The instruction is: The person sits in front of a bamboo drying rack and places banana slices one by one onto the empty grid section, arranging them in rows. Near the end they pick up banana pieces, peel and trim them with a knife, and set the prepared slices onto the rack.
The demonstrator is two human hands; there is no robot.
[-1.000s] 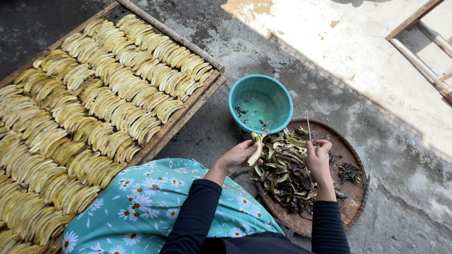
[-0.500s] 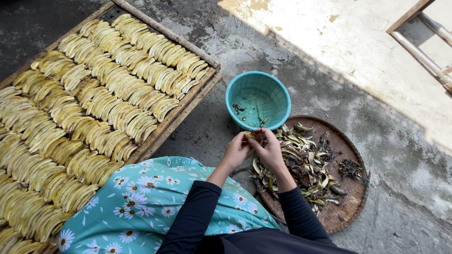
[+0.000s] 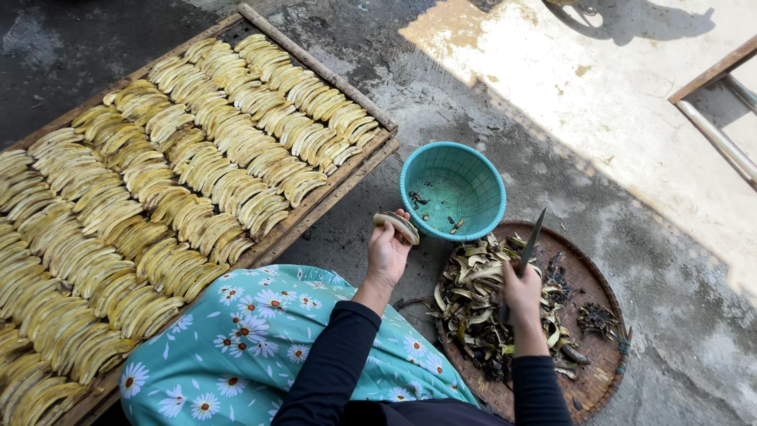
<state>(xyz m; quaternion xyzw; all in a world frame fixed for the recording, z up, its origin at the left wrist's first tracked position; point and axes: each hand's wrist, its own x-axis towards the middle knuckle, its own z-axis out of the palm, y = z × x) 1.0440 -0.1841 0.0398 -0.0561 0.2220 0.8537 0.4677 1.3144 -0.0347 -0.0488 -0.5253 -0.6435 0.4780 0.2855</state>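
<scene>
Bananas [image 3: 181, 181], peeled and yellow, lie in close rows on a long wooden drying rack [image 3: 331, 201] that fills the left of the view and rests on dark concrete. Nearer the viewer, a teal garment with white daisy print [image 3: 236, 347] covers the person's lap, and two dark sleeves reach out over it. The left hand [image 3: 388, 251] is raised just off the rack's right edge, between the rack and the basket; its fingers grasp a single peeled banana [image 3: 397, 226], held roughly level above the ground. A round teal plastic basket [image 3: 481, 170] stands just beyond this hand, holding only a few dark scraps. To its right, a shallow round woven tray [image 3: 587, 386] carries a heap of brown and yellow banana peels [image 3: 473, 304]. The right hand [image 3: 522, 296] hovers over that heap, closed around the handle of a knife [image 3: 530, 241] whose blade points up and away from the person. A slanted wooden frame [image 3: 714, 75] crosses the sunlit upper right corner.
</scene>
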